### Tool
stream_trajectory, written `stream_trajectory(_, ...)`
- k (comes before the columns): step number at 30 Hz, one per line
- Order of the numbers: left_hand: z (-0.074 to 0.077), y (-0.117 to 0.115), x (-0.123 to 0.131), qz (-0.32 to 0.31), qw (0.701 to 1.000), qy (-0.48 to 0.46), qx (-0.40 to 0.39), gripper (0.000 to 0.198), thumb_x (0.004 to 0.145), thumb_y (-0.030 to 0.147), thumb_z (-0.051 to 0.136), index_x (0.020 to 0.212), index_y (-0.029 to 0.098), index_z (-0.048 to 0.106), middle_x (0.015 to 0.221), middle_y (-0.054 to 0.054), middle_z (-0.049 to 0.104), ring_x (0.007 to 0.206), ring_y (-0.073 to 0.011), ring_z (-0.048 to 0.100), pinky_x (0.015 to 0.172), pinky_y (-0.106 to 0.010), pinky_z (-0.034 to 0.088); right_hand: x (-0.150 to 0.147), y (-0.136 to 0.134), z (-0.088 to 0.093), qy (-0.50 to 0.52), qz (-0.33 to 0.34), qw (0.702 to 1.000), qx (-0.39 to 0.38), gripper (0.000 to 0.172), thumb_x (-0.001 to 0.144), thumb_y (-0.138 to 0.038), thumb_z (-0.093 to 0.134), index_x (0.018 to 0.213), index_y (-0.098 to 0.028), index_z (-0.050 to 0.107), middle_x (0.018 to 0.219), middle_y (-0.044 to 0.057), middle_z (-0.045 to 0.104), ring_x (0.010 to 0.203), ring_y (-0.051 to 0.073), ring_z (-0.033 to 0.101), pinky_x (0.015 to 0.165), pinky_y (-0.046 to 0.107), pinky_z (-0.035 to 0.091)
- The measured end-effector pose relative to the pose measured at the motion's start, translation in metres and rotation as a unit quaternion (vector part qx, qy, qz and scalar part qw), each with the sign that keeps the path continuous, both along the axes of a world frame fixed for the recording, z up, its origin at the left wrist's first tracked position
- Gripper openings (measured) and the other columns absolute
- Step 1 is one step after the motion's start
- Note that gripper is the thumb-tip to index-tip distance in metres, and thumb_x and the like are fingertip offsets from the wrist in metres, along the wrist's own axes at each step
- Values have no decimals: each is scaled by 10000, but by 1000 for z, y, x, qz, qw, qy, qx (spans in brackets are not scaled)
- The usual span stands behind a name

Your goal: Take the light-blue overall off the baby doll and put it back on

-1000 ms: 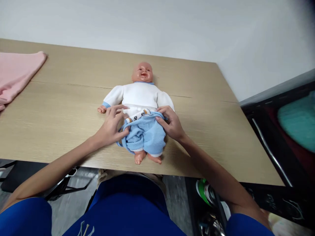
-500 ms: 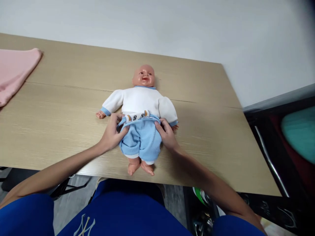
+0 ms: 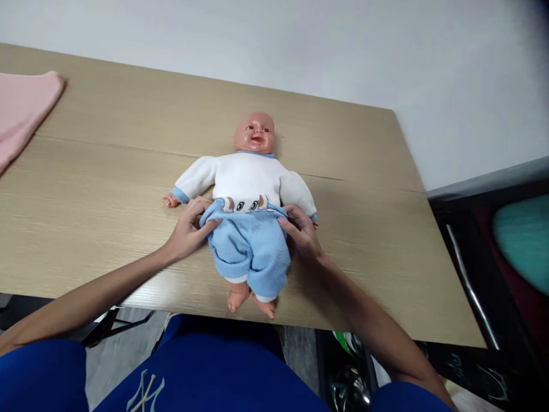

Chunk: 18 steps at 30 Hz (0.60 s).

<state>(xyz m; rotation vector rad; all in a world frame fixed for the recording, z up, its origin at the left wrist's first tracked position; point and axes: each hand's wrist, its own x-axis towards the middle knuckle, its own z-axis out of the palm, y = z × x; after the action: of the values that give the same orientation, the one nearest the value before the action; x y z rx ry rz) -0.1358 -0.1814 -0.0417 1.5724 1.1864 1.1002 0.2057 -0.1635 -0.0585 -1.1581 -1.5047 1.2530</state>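
Note:
A baby doll (image 3: 257,133) lies on its back on the wooden table, bare feet toward me. It wears a white sweater (image 3: 246,177) with blue cuffs and collar, and light blue pants (image 3: 253,246) with white leg hems. My left hand (image 3: 191,227) pinches the waistband at the left side, thumb on top. At the right side of the waistband, my right hand (image 3: 301,229) grips it the same way. The sweater's lower hem, with printed eyes, shows between my hands above the waistband. The fingers under the fabric are partly hidden.
Pink cloth (image 3: 26,111) lies at the table's far left. The table (image 3: 377,240) meets a white wall behind. A dark rack with a metal bar (image 3: 472,286) stands on the right, with a teal item (image 3: 523,243) beside it. Assorted objects (image 3: 349,389) are below the table edge.
The waistband is stretched wider, my hands having moved slightly apart. The doll's legs have shifted a little right and toward me, and its feet are farther apart.

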Motion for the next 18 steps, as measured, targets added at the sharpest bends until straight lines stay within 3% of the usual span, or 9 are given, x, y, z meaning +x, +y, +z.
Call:
stream_trajectory(3,1,9,-4,-14,994,48,96,470,1091,706,754,1030,241,718,1250,-109,745,1235,-320,660,1170,-510,507,-4,2,17,-84,-10,989,122,285,1041,-549,800,985,-278,731,979,33,651,929,254,586,882,415,477)
stream_trajectory(6,-3,28,-1,-51,994,43,84,485,1126,719,671,1058,238,658,1029,-53,700,981,-266,639,961,-435,547,-19,12,28,-89,0,981,170,241,1028,-472,778,925,-269,698,994,40,657,982,266,604,953,438,478)
stream_trajectory(11,-2,49,7,-12,1000,10,10,520,1058,741,744,1045,227,661,967,-16,641,946,-247,605,893,-375,515,-35,23,21,-16,-88,995,50,416,1072,-682,703,969,-285,634,888,-9,576,856,226,525,840,383,476)
stream_trajectory(14,0,41,5,-26,999,24,-14,476,1030,683,795,1038,228,654,968,-7,623,925,-232,584,862,-351,494,-28,14,8,-17,-126,992,1,559,994,-829,756,971,-282,642,915,-9,604,899,232,548,888,376,500)
stream_trajectory(18,-6,29,2,-62,998,7,7,488,1035,695,792,1082,226,663,1052,-29,645,1034,-253,612,982,-376,518,-16,4,-9,34,-128,989,-61,602,944,-866,805,1008,-289,647,909,-26,619,881,222,561,862,355,522)
